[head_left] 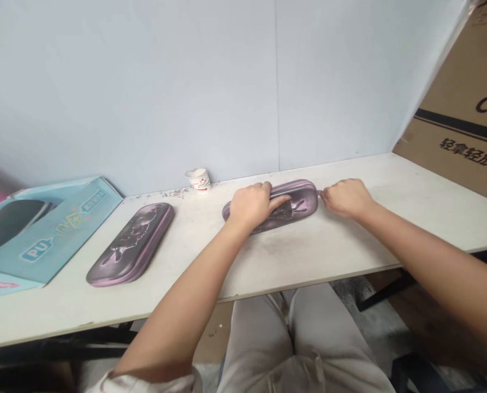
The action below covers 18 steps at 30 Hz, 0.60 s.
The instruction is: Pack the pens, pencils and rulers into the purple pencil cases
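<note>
A dark purple, shiny pencil case with an embossed figure lies on the white table. My left hand is wrapped over its left half, thumb stretched along the top, hiding part of the lid. Just beyond the case's right end, my right hand is closed in a pinch on a small zipper pull, most of which the fingers cover. A second, matching pencil case lies shut and slanted to the left, apart from both hands.
At the far left sits a light blue printed box with a dark case in it. A paper cup stands against the wall, with small scraps beside it. A large brown carton rises at the right. The table edge runs above my lap.
</note>
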Each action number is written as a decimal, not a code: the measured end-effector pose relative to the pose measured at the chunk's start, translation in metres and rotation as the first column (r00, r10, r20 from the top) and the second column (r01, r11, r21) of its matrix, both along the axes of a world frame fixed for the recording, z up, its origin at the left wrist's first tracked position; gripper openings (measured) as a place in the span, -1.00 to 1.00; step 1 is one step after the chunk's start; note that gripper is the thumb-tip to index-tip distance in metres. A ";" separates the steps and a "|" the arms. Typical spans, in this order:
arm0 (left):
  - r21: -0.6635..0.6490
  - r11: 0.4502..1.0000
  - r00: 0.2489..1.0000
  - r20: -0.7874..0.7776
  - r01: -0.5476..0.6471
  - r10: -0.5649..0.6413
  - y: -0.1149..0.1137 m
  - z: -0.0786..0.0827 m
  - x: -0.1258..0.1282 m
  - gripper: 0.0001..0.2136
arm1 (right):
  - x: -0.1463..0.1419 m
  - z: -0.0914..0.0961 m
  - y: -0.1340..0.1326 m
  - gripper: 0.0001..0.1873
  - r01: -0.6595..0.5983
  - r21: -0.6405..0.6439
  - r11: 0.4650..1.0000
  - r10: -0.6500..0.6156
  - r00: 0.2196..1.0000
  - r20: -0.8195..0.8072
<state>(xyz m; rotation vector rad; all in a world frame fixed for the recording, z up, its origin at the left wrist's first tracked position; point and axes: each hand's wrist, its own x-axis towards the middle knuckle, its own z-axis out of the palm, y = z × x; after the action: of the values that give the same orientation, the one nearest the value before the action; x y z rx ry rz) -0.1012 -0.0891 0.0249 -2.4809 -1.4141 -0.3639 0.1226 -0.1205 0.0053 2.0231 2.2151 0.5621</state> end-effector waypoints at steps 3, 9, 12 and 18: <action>0.023 0.998 0.997 -0.050 0.064 -0.062 -0.004 -0.003 0.015 -0.36 | 0.011 0.018 0.001 -0.54 -0.052 0.049 0.997 0.047 0.995 0.087; 0.063 0.992 0.991 -0.079 0.110 -0.105 -0.006 -0.008 0.026 -0.39 | -0.007 0.050 0.004 -0.69 -0.307 0.022 0.951 0.279 0.891 0.359; 0.082 0.989 0.991 -0.060 0.121 -0.116 -0.006 -0.011 0.026 -0.39 | -0.039 0.061 0.006 -0.72 -0.428 -0.003 0.904 0.394 0.828 0.400; 0.096 0.995 0.994 0.103 0.013 -0.023 -0.012 -0.018 0.032 -0.56 | -0.074 0.072 0.005 -0.70 -0.604 -0.051 0.796 0.559 0.699 0.445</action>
<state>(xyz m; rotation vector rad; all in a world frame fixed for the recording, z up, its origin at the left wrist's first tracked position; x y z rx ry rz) -0.0694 -0.1012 0.0065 -2.4314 -1.3791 -0.5581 0.0487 -0.1159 0.0777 1.0011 2.5147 1.0804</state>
